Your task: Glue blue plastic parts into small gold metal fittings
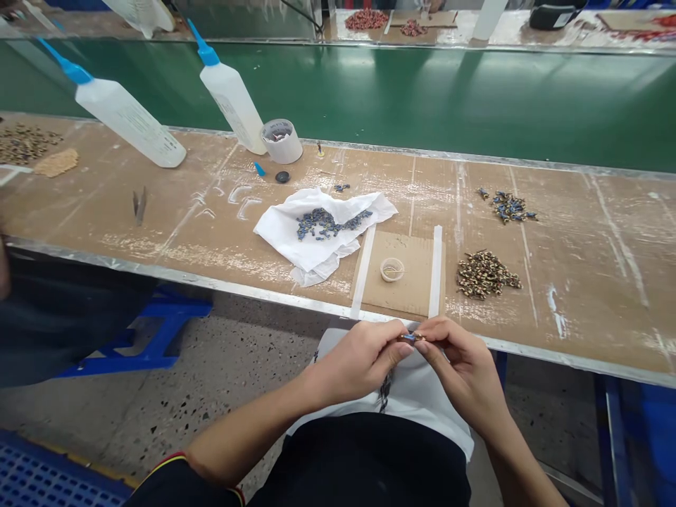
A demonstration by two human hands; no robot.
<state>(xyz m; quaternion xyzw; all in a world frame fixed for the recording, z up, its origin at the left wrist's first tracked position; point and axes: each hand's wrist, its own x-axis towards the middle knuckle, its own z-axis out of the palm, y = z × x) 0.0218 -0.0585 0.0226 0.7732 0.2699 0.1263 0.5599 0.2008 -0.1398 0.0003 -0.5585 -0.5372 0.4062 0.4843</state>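
Between my two hands, just off the table's front edge, is a small blue and brass-coloured figure-like piece (410, 337). My left hand (364, 358) pinches its left end between thumb and forefinger. At the other end, the thumb and fingertips of my right hand (463, 370) are closed on it. A cardboard square (401, 292) held by white tape strips lies just beyond, carrying a small round clear cup (391, 270) with a thin stick in it. Small blue pieces (320, 224) rest on a crumpled white cloth (285, 224). To the right sits a pile of brass-coloured pieces (486, 274).
More blue and brass pieces (511, 207) lie at the back right. Two white squeeze bottles (127, 120) with blue nozzles, a tape roll (282, 143) and tweezers (139, 206) are on the left. A green belt (422, 98) runs behind the table. Another person's dark clothing (63, 317) shows at far left.
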